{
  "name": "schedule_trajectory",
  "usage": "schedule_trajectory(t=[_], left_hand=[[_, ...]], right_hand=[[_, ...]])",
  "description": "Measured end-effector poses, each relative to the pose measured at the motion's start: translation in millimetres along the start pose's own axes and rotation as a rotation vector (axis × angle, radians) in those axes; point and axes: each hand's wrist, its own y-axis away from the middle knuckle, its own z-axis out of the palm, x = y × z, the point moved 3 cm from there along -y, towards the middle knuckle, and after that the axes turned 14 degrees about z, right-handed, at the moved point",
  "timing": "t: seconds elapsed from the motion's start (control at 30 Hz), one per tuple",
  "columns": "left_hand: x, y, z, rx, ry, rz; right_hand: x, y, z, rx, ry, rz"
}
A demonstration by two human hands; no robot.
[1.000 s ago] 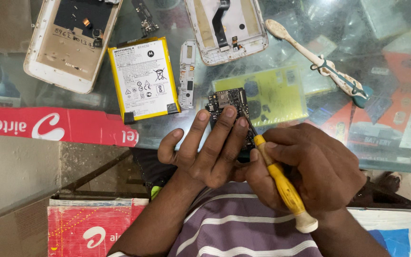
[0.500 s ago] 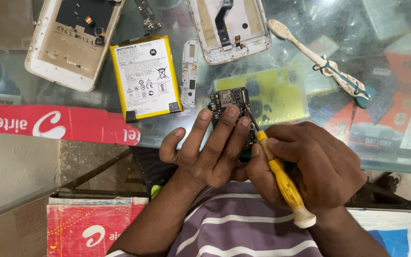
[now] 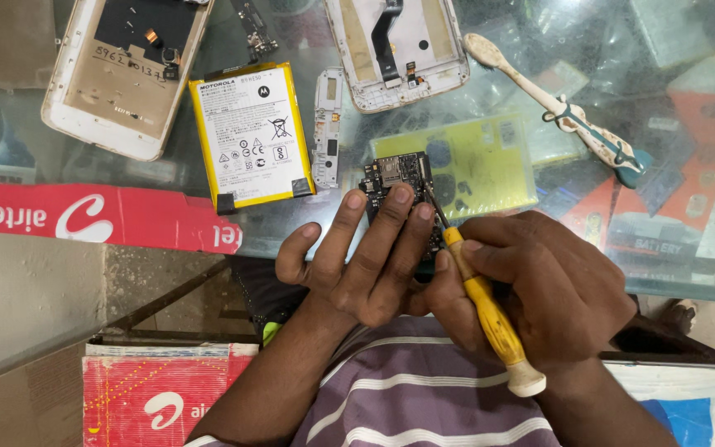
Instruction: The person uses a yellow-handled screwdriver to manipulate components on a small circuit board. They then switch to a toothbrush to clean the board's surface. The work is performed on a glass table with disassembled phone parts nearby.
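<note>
Circuit board (image 3: pixel 397 178) lower part hidden under left-hand fingers (image 3: pixel 378 240); screwdriver (image 3: pixel 490 314) tip too small.

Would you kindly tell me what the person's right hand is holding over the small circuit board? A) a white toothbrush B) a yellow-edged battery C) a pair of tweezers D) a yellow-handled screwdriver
D: the right hand grips a yellow-handled screwdriver, its tip on the circuit board steadied by the left hand.
</note>
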Motion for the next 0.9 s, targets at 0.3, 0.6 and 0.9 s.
schedule_trajectory(t=[0.3,0.6,0.9], left_hand=[[0.5,1.2,0.5,-0.014,-0.013,-0.005],[0.0,2.2,0.9,-0.015,-0.041,0.003],[0.0,-0.7,1.6,0.02,-0.02,-0.003]], right_hand=[[-1.4,-2.2,1.0,-0.009,0.006,-0.017],[0.2,-1.5,0.5,-0.002,0.014,-0.01],[-0.1,-1.7,0.4,0.003,0.007,-0.01]])
